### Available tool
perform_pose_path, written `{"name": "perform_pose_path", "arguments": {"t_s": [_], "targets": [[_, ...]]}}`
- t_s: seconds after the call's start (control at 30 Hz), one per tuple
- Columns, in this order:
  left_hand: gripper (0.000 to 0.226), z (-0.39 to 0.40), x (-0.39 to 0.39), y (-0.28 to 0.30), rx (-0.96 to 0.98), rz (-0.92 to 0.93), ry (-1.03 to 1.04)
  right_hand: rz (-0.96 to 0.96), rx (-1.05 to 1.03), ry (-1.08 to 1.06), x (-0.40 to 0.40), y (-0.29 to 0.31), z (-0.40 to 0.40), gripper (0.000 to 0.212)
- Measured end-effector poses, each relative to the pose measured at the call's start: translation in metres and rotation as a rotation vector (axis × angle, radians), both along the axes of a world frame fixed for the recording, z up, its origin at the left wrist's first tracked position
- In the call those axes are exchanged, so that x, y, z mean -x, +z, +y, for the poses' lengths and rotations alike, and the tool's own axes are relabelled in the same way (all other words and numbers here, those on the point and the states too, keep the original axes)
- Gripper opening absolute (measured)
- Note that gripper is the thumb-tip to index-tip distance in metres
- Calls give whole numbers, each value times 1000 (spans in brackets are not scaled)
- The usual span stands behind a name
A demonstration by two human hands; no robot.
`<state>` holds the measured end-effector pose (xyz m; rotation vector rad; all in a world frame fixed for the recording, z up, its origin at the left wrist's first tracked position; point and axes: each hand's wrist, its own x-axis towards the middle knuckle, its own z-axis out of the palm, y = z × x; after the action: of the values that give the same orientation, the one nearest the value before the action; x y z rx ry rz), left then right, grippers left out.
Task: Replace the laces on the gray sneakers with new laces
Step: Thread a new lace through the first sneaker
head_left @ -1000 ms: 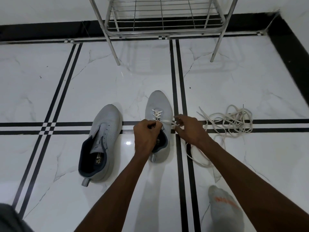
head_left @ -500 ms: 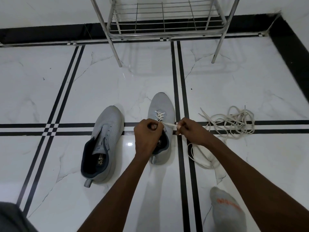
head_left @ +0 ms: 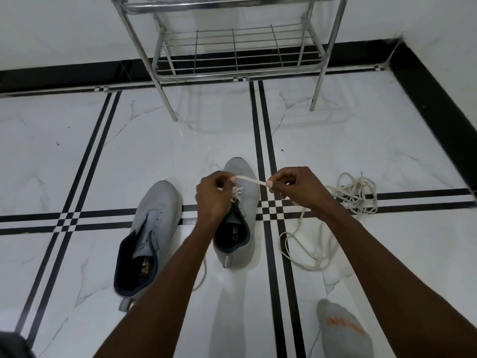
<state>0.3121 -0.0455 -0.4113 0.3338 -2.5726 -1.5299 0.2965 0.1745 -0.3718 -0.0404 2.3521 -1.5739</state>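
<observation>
Two gray sneakers stand on the tiled floor. The left sneaker [head_left: 152,228] has no lace in its eyelets. The right sneaker [head_left: 240,202] has a white lace [head_left: 249,180] crossed through its front eyelets. My left hand [head_left: 213,196] hovers over that sneaker's tongue and pinches one end of a short taut stretch of the lace. My right hand [head_left: 296,188] pinches the other end of that stretch, just right of the toe. The rest of the lace trails down to the floor at the right.
A tangled pile of pale laces [head_left: 356,193] lies on the floor right of my right hand. A metal wire shoe rack [head_left: 237,55] stands ahead against the wall. A foot in a gray sock [head_left: 343,332] rests at the lower right.
Both hands have lifted slightly and now stretch a short piece of lace taut between them above the sneaker's toe. The view has tilted down and nearer.
</observation>
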Motion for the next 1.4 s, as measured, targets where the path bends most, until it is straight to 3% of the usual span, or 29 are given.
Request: {"name": "perform_pose_path", "arguments": {"t_s": [0.1, 0.2, 0.3, 0.4, 0.53, 0.63, 0.7, 0.77, 0.83, 0.9, 1.07, 1.23, 1.4], "targets": [[13, -10, -1, -1, 15, -1, 42, -31, 19, 8, 1, 1, 7, 7], [27, 4, -7, 13, 47, 114, -146, -38, 28, -8, 1, 3, -5, 12], [19, 18, -2, 16, 81, 72, -278, -13, 13, -19, 2, 1, -17, 21], [9, 9, 5, 13, 84, 43, -140, 8, -30, -20, 6, 0, -15, 15], [14, -20, 6, 9, 162, 15, 108, 25, -78, 10, 8, -1, -4, 6], [22, -15, 1, 9, 208, 81, 14, -10, -78, 68, 8, -1, -13, 15], [31, -1, -4, 13, 232, 113, -155, -51, -41, 83, 7, 1, -23, 22], [18, 12, -3, 17, 233, 50, -227, -60, -7, 41, 8, 3, -29, 18], [7, 12, -2, 16, 232, 18, -184, -55, 31, -23, 7, 7, -30, 7], [5, 6, -2, 10, 159, 19, -151, -70, 99, -62, 6, 10, -30, 14], [29, -9, -18, 4, 43, 63, -79, -251, 374, -160, 1, 7, -39, 17], [20, -24, -48, -8, 19, 27, -55, -251, 403, -171, 1, -3, -46, 15], [27, -25, -63, -25, 68, -49, -105, -235, 445, -85, -1, -6, -60, 22]]}}
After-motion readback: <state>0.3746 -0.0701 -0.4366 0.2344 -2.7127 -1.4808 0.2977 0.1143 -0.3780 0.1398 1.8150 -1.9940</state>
